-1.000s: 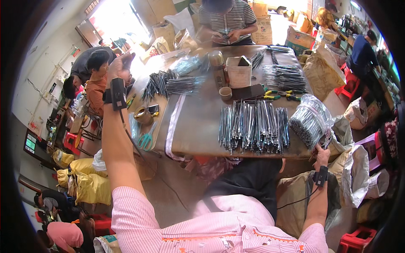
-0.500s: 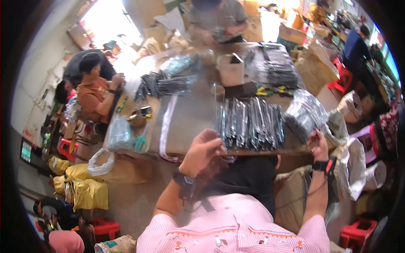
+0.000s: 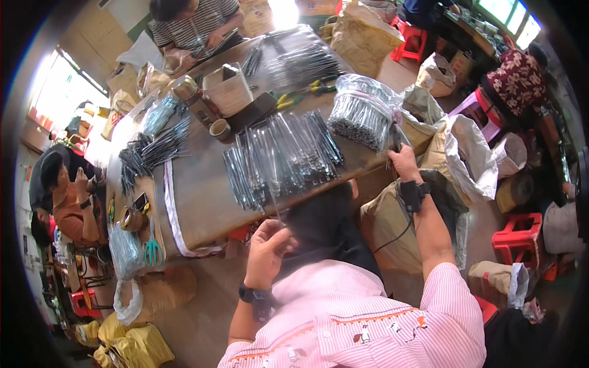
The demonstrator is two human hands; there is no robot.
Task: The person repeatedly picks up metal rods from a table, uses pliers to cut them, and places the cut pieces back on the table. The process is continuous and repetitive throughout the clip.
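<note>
- Strip pile: lay on the table; clock centre.
- Left hand: at 6 o'clock, thumb and fingertips pinching a single strip, which pointed up toward the pile.
- Right hand: at 3 o'clock, fingers curled; whether they gripped anything could not be told.
- Wrapped bundle: stood at 2 o'clock.
- Cup: 10 o'clock.
- Scissors: 8 o'clock.

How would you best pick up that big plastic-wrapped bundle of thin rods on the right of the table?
I'd grip the bundle around its middle, at the pale band, the left hand coming from its left and the right hand from its right. The band encircles the rods there, while their loose-looking ends face the person and would probably give a poorer hold.
</note>
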